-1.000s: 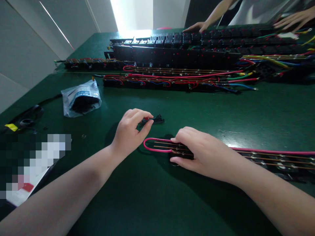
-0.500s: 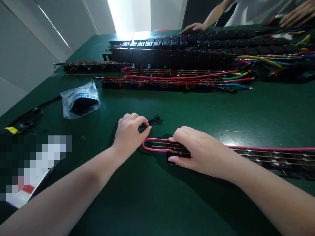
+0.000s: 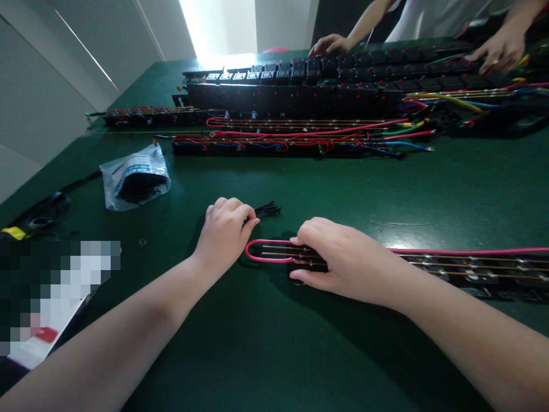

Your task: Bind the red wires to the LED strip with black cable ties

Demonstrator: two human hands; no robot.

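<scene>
Fingertips and thumb of my left hand (image 3: 225,226) are pinched on one end of a small bundle of black cable ties (image 3: 270,209), whose heads fan out to the right on the table. My right hand (image 3: 343,257) is wrapped over the left end of a long black strip with copper rods (image 3: 476,274), thumb on the near side, fingers on the far side. A pink-red wire (image 3: 247,250) runs along the strip's far edge and bends back in a loop beyond its left end, close to my left hand. My palm hides part of the strip.
A clear plastic bag (image 3: 135,178) with black contents lies at the left. Behind stand several long wired assemblies (image 3: 274,147). A co-worker's hands (image 3: 330,44) rest on the farthest one. A dark cable (image 3: 51,200) and a blurred-out white item (image 3: 64,320) lie far left.
My left thumb and fingers have drawn closer together on the cable ties. My right hand stays on the strip. The co-worker's hand at the right has come down onto the assembly. The view has shifted slightly.
</scene>
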